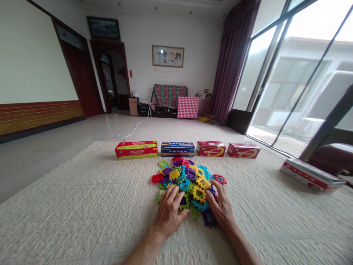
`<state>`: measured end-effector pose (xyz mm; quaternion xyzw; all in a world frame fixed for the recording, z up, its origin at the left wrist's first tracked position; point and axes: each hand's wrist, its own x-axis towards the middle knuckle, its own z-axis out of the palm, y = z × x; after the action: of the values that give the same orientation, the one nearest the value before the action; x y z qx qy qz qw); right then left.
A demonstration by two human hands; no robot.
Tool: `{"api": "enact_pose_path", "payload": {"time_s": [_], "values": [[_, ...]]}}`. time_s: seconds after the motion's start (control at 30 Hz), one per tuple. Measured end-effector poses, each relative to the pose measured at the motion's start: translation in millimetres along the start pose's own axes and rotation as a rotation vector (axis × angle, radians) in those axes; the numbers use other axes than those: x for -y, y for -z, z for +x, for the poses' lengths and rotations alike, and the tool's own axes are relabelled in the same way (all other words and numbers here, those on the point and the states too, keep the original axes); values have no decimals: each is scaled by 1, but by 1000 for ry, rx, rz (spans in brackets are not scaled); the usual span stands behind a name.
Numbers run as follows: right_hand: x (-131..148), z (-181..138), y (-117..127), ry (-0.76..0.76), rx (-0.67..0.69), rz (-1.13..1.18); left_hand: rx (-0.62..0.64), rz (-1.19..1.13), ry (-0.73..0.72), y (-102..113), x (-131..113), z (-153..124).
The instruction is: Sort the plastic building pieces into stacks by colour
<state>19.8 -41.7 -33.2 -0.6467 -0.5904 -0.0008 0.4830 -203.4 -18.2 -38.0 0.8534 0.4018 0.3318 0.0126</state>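
Note:
A loose heap of colourful plastic interlocking building pieces lies in front of me, with a yellow square piece [199, 194], a purple piece [191, 173] and a light-blue piece [184, 184] among them. My left hand [170, 209] rests on the near left side of the heap, its fingers apart over a green square piece [184, 201]. On the right side, my right hand [221, 206] has its fingers spread against the pieces, next to a dark purple piece [210, 218]. Neither hand grips a piece that I can see. Some pieces are hidden under the fingers.
Behind the heap stand a red and yellow box [136, 150], a blue box [177, 149] and two dark red boxes, one [211, 149] beside the other [243, 150]. A white and red box [311, 176] lies far right. All rest on a cream textured cover [82, 206].

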Motion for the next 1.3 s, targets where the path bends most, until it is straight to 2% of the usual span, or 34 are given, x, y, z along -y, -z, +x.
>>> {"api": "enact_pose_path", "payload": {"time_s": [0.37,0.57,0.77,0.93,1.03,1.13,1.3], "values": [[3,1,1,40,131,36,-7,-43,48,1,-4,2],[-2,0,5,-111,132,141,-14,-43,45,-2,-3,1],[-2,-1,9,-186,-10,205,3,-38,28,-3,-1,2],[-35,38,17,-134,-122,41,-13,-44,22,-3,-1,3],[-64,73,20,-183,-45,-81,-8,-24,23,-4,-1,2],[-84,94,15,-198,34,-81,8,-5,10,-4,1,1],[-90,91,6,-64,197,-86,-4,18,-18,-3,3,-2]]}}
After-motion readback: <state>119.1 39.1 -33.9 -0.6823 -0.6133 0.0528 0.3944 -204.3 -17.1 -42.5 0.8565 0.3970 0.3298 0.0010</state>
